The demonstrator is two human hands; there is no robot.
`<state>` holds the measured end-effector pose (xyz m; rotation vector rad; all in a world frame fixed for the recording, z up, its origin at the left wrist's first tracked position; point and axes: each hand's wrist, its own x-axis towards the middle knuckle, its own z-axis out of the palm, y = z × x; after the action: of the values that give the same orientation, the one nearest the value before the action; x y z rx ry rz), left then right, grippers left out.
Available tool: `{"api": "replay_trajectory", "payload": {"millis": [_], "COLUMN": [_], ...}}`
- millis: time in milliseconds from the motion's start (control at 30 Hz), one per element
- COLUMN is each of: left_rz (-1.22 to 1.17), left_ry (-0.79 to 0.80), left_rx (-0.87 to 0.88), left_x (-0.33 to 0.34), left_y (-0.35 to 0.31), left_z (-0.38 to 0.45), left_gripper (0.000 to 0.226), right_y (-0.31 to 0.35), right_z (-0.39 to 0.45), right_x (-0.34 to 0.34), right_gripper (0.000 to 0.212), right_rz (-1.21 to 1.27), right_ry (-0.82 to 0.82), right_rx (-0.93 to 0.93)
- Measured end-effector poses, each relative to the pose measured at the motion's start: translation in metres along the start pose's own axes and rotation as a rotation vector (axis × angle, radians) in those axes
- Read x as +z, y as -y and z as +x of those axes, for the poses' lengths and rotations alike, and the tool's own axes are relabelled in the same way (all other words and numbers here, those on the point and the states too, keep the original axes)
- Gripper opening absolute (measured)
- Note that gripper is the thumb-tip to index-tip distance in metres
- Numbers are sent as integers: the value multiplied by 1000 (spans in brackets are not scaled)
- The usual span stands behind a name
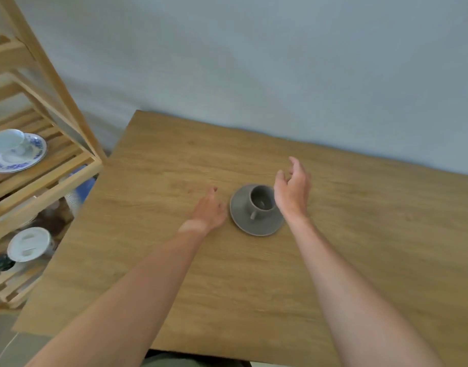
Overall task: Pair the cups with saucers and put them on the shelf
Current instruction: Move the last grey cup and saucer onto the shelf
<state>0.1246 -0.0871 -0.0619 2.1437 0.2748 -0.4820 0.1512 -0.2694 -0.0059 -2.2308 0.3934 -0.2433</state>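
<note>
A grey cup stands upright on a grey saucer in the middle of the wooden table, its handle turned toward me. My left hand hovers just left of the saucer, fingers apart and empty. My right hand is at the saucer's right edge, palm facing the cup, fingers spread and holding nothing. On the wooden shelf at the left sits a white cup on a blue-patterned saucer.
The shelf unit stands against the table's left edge. Its lower level holds a white lidded container, a small green plant and other blurred items. A pale blue wall runs behind the table.
</note>
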Motion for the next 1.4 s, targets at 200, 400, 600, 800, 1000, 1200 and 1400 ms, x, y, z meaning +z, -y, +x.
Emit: {"api": "replay_trajectory", "payload": {"millis": [200, 400, 600, 800, 1000, 1200, 1400], "left_rz": [-3, -84, -112, -128, -188, -221, -254], "left_ry": [49, 122, 38, -20, -106, -264, -474], "left_rx": [-45, -106, -58, -9, -32, -119, -166], "left_x": [27, 27, 25, 7, -37, -106, -175], "left_y": [-13, -18, -9, 8, 38, 82, 144], "left_z": [12, 29, 33, 23, 10, -9, -30], "left_gripper": [60, 67, 42, 69, 71, 71, 67], "right_y": [-64, -81, -65, -40, -1, 50, 111], "right_z": [7, 9, 7, -9, -26, -49, -79], "right_x": [-4, 7, 11, 24, 61, 128, 210], "right_gripper": [75, 100, 75, 73, 74, 71, 53], "right_rz": [-130, -92, 11, 74, 120, 116, 109], "right_ry": [324, 453, 444, 457, 525, 631, 772], "right_rx": [322, 342, 377, 394, 346, 264, 121]}}
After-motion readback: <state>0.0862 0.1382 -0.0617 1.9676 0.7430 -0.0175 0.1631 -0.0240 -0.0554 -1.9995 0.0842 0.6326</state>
